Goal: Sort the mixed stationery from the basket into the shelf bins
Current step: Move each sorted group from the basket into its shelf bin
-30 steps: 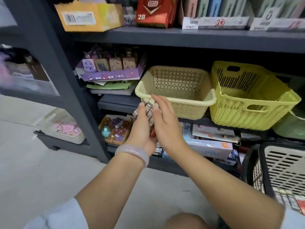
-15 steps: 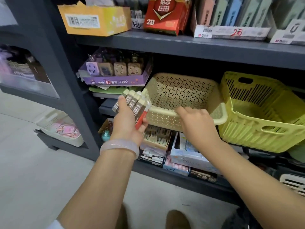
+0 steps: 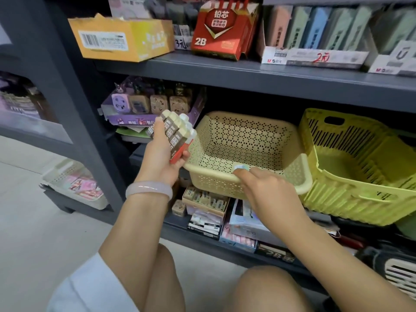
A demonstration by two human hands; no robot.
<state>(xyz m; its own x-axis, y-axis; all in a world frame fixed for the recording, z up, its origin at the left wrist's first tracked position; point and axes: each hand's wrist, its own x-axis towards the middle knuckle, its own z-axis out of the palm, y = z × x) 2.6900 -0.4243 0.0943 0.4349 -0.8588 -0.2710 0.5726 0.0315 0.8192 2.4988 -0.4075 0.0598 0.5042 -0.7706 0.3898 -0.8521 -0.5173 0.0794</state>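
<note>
My one camera sits on my head, looking forward and down from close range at the dark shelf (image 3: 247, 86), the beige basket (image 3: 247, 158) at centre, and my knees at the bottom edge

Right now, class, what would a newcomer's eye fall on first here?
The left hand grips a pack of erasers at the beige basket's left rim. The right hand holds that basket's front edge. To its right sits a yellow basket, and a red box stands on the shelf above.
</note>
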